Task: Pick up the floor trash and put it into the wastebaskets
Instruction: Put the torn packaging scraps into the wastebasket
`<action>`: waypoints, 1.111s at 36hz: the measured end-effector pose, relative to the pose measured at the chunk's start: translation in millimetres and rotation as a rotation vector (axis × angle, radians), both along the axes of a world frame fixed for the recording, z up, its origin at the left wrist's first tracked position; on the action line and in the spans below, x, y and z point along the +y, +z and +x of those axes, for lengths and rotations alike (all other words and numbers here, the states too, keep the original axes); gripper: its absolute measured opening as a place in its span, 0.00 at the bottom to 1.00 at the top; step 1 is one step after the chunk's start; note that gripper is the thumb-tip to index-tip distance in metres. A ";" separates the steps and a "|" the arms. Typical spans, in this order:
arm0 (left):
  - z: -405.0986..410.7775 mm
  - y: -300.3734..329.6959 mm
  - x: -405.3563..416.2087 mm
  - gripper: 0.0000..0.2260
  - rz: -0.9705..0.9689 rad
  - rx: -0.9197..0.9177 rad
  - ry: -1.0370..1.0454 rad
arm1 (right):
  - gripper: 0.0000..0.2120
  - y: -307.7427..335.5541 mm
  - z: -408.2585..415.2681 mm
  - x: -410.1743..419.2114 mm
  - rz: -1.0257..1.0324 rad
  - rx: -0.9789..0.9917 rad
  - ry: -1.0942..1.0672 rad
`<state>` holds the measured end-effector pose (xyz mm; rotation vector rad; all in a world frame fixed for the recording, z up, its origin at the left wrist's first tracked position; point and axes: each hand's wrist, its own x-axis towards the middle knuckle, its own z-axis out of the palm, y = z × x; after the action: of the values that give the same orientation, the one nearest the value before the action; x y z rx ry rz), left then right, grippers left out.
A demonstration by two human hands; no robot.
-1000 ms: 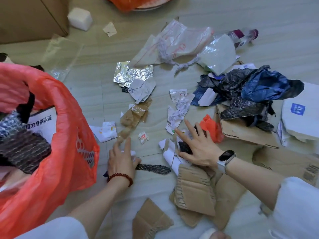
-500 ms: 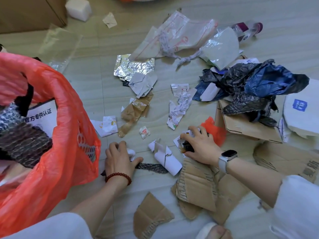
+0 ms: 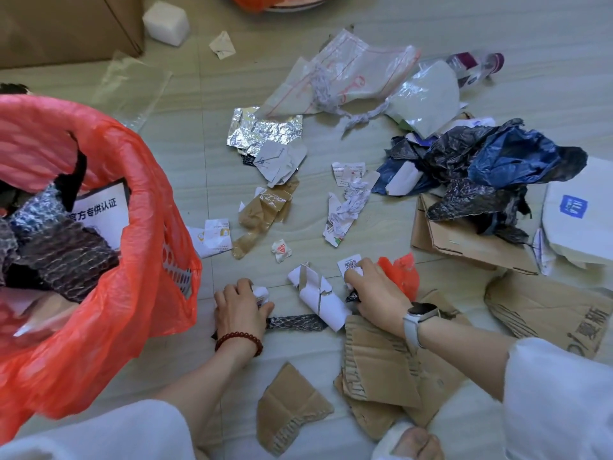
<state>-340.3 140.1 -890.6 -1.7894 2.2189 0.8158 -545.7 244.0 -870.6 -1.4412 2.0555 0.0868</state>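
A wastebasket lined with a red plastic bag (image 3: 109, 260) stands at the left, partly filled with dark netting and a printed card. My left hand (image 3: 239, 308) grips a crumpled white paper scrap (image 3: 261, 293) on the floor, over a dark mesh strip (image 3: 295, 323). My right hand (image 3: 374, 293) holds a small white paper with a QR code (image 3: 349, 263) and some dark scrap, next to a red plastic scrap (image 3: 401, 273). A torn white paper roll (image 3: 318, 295) lies between my hands.
Trash is spread across the tiled floor: foil (image 3: 262, 132), brown tape (image 3: 265, 214), clear plastic bags (image 3: 358, 74), a dark blue and black bag pile (image 3: 491, 167), torn cardboard pieces (image 3: 381, 370), a plastic bottle (image 3: 477, 63). A cardboard box (image 3: 66, 24) and white foam block (image 3: 166, 23) lie at the back left.
My right hand went from flat and spread over the scraps to curled, gathering the QR paper and dark scrap. My left hand closed on the white paper scrap.
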 end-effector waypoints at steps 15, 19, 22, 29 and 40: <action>10.3 -2.1 -4.8 0.12 -0.054 0.069 -0.220 | 0.26 32.1 -12.9 9.8 -0.308 0.204 -0.014; 7.2 -2.3 1.8 0.16 -0.090 0.009 -0.192 | 0.19 31.9 -7.3 10.3 -0.213 0.228 -0.034; 9.5 -7.4 5.3 0.18 -0.114 -0.007 -0.149 | 0.19 22.7 -7.2 7.4 0.010 0.228 -0.077; 16.2 -19.7 10.0 0.18 -0.231 0.020 -0.200 | 0.27 -0.7 4.5 -2.4 0.055 0.049 -0.204; 28.0 -15.8 1.3 0.16 -0.323 -0.013 -0.421 | 0.22 -10.0 42.0 -21.4 0.106 0.129 -0.173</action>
<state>-312.3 141.5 -906.4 -1.3421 2.7014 0.3758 -503.7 222.6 -880.6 -1.2166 2.2360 0.2186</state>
